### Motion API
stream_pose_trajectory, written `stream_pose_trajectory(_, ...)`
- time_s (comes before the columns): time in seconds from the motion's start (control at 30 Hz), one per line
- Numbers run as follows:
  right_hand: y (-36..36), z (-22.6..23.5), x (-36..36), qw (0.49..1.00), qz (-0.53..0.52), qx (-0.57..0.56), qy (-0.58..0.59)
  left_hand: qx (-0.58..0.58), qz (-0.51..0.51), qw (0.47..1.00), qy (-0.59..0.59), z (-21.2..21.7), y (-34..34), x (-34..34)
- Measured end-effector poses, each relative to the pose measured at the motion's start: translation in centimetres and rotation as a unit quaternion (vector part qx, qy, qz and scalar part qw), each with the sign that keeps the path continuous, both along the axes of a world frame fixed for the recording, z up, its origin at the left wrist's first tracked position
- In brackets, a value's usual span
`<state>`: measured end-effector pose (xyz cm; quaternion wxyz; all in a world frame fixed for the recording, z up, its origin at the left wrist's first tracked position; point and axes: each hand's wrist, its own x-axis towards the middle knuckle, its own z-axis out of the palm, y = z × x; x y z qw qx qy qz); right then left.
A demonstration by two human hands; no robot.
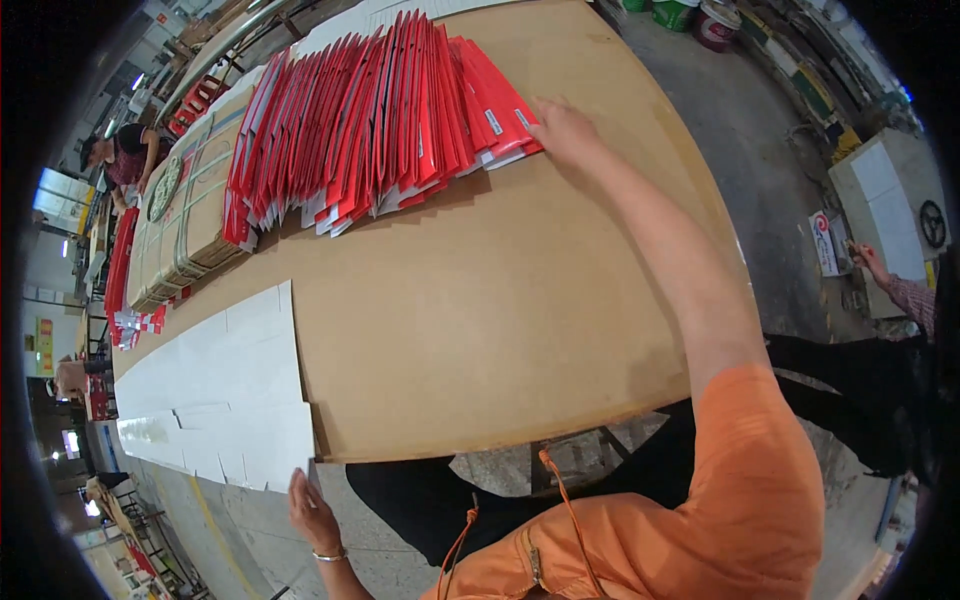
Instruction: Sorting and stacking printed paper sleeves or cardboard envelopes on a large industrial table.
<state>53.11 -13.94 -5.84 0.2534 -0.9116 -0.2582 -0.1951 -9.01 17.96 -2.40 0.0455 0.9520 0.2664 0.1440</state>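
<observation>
A long fanned row of flat red cartons (370, 125) with white undersides leans across the far side of the brown tabletop (480, 320). My right hand (568, 135) reaches to the row's right end, its fingertips closed at the edge of the last red carton (497, 95). At the table's near left corner lies a flat white cardboard sheet (225, 365) with cut slits. My left hand (312, 515), a bracelet at its wrist, pinches the sheet's near right corner. Part of its grip is hidden.
A strapped brown cardboard bundle (185, 220) lies left of the row, a coiled cord (165, 188) on top. One person (130, 155) stands far left; another person's hand (873, 265) shows at right, near a grey machine with a handwheel (932, 222). Buckets (715, 25) stand on the floor beyond.
</observation>
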Motion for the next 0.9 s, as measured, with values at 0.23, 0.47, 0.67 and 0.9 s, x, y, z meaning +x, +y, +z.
stream_pose_trajectory(0.23, -0.1, 9.8, -34.9, 0.892, 0.448, -0.013, -0.051, 0.018, -0.345, 0.931, -0.114, 8.4, -13.5, 10.3)
stream_pose_trajectory(0.47, -15.8, 6.4, -35.3, 0.934, 0.271, 0.212, 0.099, -0.117, -0.391, 0.910, 0.074, 10.0, -19.7, 12.5)
stream_pose_trajectory(0.67, -28.9, 7.8, -35.9, 0.927, 0.138, 0.199, 0.287, -0.168, -0.435, 0.880, 0.087, 3.1, -18.5, 16.5)
stream_pose_trajectory(0.9, -30.6, 3.2, -39.9, 0.993, -0.016, 0.067, 0.094, -0.216, -0.214, 0.945, -0.122, -1.6, -25.5, 20.4)
